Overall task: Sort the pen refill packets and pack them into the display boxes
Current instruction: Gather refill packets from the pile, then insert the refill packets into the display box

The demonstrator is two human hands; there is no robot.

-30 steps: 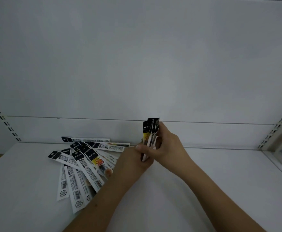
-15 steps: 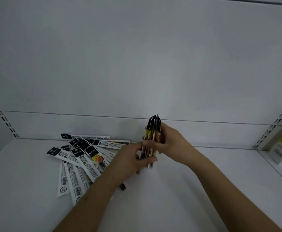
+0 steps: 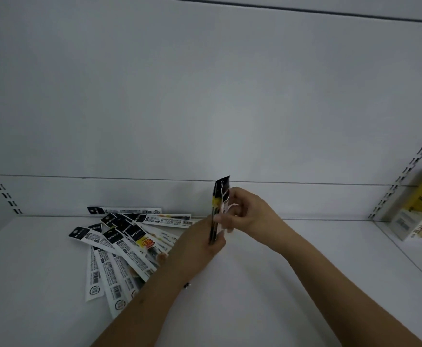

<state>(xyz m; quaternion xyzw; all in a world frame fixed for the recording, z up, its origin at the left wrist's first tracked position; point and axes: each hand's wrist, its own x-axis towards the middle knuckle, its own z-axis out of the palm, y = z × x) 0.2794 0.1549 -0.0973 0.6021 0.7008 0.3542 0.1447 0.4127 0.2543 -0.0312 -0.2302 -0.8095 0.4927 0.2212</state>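
The right hand has its thumb and curled fingers pinched round a thin upright stack of long, narrow plastic refill packets with black header tops and a yellow band; the stack is seen nearly edge-on, so how many packets it holds cannot be told. The left hand meets the stack's lower end from below, its back turned to the camera; its fingers are hidden behind the knuckles and the packets, so whether they grip or merely steady the stack cannot be made out. The stack's bottom end is covered by this hand.

Just left of the left hand, a fanned heap of flat white-and-black refill packets with barcodes lies on the white shelf board; the left forearm covers the heap's right edge, and the print is too small to read. One packet lies apart along the white back panel.

Far to the right of the right hand, beyond a slotted metal upright, stand yellow-and-white cardboard display boxes, blurred and cut off by the frame edge.
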